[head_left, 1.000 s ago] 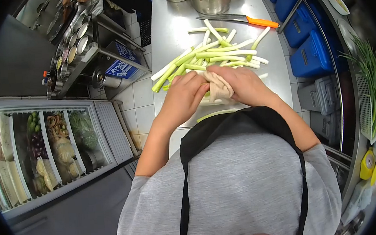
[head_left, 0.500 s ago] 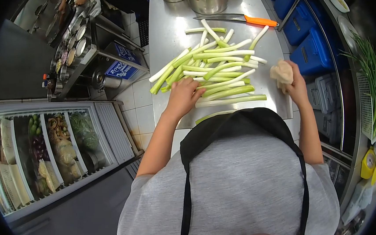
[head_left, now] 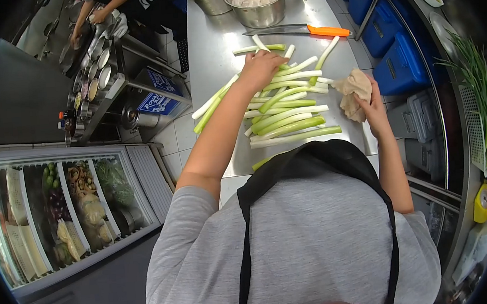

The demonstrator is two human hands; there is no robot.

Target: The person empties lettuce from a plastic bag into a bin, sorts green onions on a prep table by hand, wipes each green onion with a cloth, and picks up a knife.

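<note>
pale beige cloth (head_left: pixel 355 93) bunches in the right hand (head_left: pixel 373 110) over the table's edge; the left hand (head_left: pixel 264 69) reaches onto piled leek stalks (head_left: pixel 292 126), its grasp unclear. sweeping farther could nudge the orange-handled knife (head_left: pixel 328 31) behind them.

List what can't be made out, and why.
Head view, all:
- Grip of the left hand: its back hides the fingertips.
- Some fingers of the right hand: behind the cloth.
- Right end of the nearest stalk: under the apron.
- Head of the co-worker: beyond the top edge.
- Reading on the scale: too small.
</note>
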